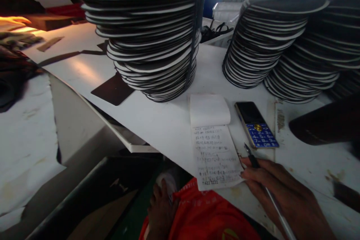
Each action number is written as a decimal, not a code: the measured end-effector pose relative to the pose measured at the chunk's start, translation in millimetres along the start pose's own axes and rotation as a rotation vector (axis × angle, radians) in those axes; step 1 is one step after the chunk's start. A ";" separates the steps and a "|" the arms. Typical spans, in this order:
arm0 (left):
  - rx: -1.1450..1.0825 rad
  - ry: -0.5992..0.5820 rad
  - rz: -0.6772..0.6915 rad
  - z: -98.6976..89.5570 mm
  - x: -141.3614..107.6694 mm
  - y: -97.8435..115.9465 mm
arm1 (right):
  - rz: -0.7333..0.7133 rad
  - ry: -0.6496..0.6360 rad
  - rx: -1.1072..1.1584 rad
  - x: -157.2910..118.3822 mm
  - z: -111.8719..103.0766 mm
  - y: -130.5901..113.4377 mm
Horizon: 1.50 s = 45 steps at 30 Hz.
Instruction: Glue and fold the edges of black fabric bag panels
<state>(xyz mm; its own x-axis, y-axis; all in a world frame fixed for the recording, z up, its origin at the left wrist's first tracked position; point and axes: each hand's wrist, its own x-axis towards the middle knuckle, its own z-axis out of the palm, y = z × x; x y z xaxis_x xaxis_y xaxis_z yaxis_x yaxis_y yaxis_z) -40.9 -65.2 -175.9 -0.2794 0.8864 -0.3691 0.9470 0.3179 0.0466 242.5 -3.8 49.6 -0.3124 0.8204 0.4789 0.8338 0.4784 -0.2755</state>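
My right hand [284, 191] is closed around a fountain pen [254, 161] with a dark grip and a silver barrel. Its nib points up and away, off the paper. The fingertips also touch the lower right edge of a notepad [213, 157], whose page carries rows of handwriting and whose upper sheet is folded back. A blue keypad phone [257, 125] lies to the right of the pad. Low in the view, beside the red cloth, my left hand [159, 208] has its fingers curled at a whitish, see-through thing [168, 183] that I cannot make out.
Tall stacks of dark, pale-edged oval pieces stand behind the notepad [157, 45] and at the right [267, 41]. A dark flat card [114, 89] lies left of the pad. A dark rounded object [323, 122] is at the right. The white table's edge [143, 149] runs diagonally.
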 end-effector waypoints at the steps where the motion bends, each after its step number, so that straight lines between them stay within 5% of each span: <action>1: 0.003 -0.006 0.002 0.2 0.5 -0.7 | -0.002 -0.008 -0.001 0.3 0.2 -0.3; 16: 0.050 -0.165 -0.082 -4.7 8.8 -1.5 | -0.151 -0.045 -0.108 1.2 -1.9 9.2; 23: 0.051 -0.166 -0.096 2.2 11.9 -3.4 | 0.042 0.011 -0.015 0.5 3.4 -3.6; 33: 0.055 -0.120 -0.088 3.3 7.1 0.0 | -0.055 0.003 -0.028 2.2 1.5 2.7; 45: 0.048 -0.133 -0.096 2.4 8.0 0.2 | 0.050 -0.032 0.017 -0.7 2.7 -1.9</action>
<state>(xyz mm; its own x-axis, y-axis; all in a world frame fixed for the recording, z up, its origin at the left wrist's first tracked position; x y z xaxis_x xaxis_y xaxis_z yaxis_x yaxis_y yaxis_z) -42.6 -58.9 -181.1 -0.3489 0.7994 -0.4891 0.9242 0.3801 -0.0380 240.0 -4.4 47.6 -0.2852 0.8531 0.4369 0.8409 0.4414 -0.3131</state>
